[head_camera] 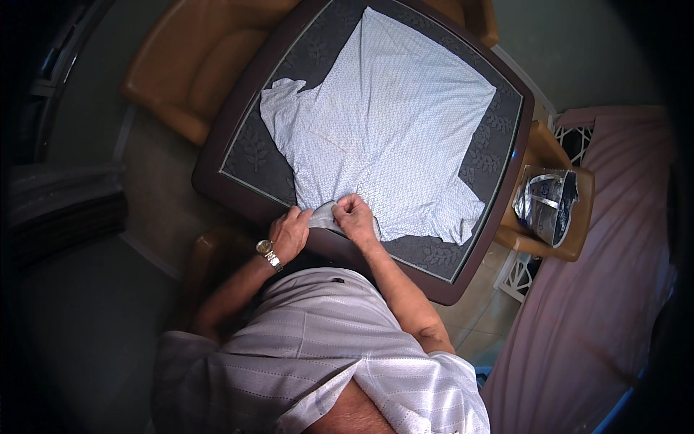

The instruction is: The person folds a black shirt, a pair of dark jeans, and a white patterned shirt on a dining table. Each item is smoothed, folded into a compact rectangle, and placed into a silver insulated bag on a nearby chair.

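Observation:
A light patterned short-sleeved polo shirt point(401, 114) lies spread on the table, its hem away from me and its collar point(325, 217) at the near edge. My left hand point(291, 233), with a metal wristwatch point(265, 249) on the wrist, grips the collar's left end. The fingertips of my right hand point(355, 217) pinch the collar near its middle. One sleeve point(279, 111) is bunched on the left; the other sleeve point(455, 214) spreads to the right with creases. Folds run through the shirt's body from the collar.
The table has a dark wooden rim point(217, 141) and a glass top over grey leaf-patterned cloth point(488, 157). A tan chair point(200, 65) stands at the far left. On the right, another chair point(583, 217) holds a clear plastic package point(547, 206). Pink fabric point(585, 325) drapes beyond it.

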Motion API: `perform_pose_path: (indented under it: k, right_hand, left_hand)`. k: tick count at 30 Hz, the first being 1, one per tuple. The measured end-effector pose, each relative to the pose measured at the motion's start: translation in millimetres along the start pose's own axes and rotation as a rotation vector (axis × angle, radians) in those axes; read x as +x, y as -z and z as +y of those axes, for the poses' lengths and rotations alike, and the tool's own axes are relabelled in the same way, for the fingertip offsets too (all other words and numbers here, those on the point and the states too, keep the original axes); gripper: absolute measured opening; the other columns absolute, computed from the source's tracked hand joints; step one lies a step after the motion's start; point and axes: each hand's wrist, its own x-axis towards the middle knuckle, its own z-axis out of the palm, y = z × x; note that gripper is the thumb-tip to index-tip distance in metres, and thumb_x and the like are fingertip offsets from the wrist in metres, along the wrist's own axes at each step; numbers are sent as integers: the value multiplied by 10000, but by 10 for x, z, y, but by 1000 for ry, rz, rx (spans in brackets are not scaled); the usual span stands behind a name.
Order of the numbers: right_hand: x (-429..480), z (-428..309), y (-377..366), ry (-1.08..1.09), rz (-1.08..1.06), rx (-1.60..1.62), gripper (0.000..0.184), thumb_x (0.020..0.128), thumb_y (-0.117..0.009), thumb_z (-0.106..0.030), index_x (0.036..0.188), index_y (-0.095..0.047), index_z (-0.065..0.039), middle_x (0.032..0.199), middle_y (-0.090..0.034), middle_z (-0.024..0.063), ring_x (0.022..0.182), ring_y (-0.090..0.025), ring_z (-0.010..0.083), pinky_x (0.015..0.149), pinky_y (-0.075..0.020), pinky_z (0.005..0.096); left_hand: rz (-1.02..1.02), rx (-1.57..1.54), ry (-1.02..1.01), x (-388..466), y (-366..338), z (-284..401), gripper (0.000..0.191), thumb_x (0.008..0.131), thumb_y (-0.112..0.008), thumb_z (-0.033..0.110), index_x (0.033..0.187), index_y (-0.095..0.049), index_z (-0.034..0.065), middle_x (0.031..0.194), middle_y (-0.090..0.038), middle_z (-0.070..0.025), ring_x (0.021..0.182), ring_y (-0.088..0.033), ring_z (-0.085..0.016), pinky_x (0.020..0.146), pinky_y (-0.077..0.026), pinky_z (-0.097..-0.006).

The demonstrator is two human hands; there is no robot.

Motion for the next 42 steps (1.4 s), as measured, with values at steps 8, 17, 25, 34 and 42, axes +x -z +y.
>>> perform_pose_path:
  k: [8, 17, 25, 34, 42]
  right_hand:
    - [-56, -43, -34, 303, 59, -514, 217, 961, -764, -217, 1065, -674, -49, 838, -743, 215, 812, -746, 417, 778, -575, 519]
    - [-80, -98, -10, 256, 5, -480, 198, 954, -761, -183, 1081, -660, -69, 844, -743, 193, 839, -739, 432, 781, -574, 521]
    - [-57, -47, -15, 186, 0, -501, 217, 975, -762, -232, 1106, -678, -82, 902, -775, 182, 882, -760, 413, 812, -590, 508]
    - [-72, -93, -12, 193, -1, -508, 221, 982, -765, -251, 1091, -675, -81, 915, -774, 172, 888, -757, 409, 814, -585, 504]
    - [-70, -93, 2, 182, -19, -503, 231, 987, -763, -266, 1083, -670, -77, 937, -773, 167, 904, -751, 402, 831, -579, 500]
  left_hand:
    - [-50, -18, 80, -103, -10, -57, 305, 985, -719, 191, 1253, -722, 46, 1008, -708, -206, 876, -724, -436, 769, -592, -532]
    - [104, -558, 787, 1333, 507, -1151, 548, 1004, -720, 518, 899, -754, -19, 766, -754, -54, 495, -663, -150, 453, -506, -327]
    - [354, -642, 562, 1674, 473, -1549, 240, 1048, -701, 240, 997, -691, 6, 781, -725, -75, 662, -735, -168, 551, -577, -329]
    - [271, -1308, 741, 1378, 388, -1139, 488, 1089, -707, 399, 1358, -563, 19, 1166, -732, -129, 895, -763, -221, 755, -671, -402]
    - [-3, -841, 672, 967, 179, -838, 385, 964, -800, 180, 1252, -634, -15, 884, -745, -67, 633, -676, -116, 485, -525, -271]
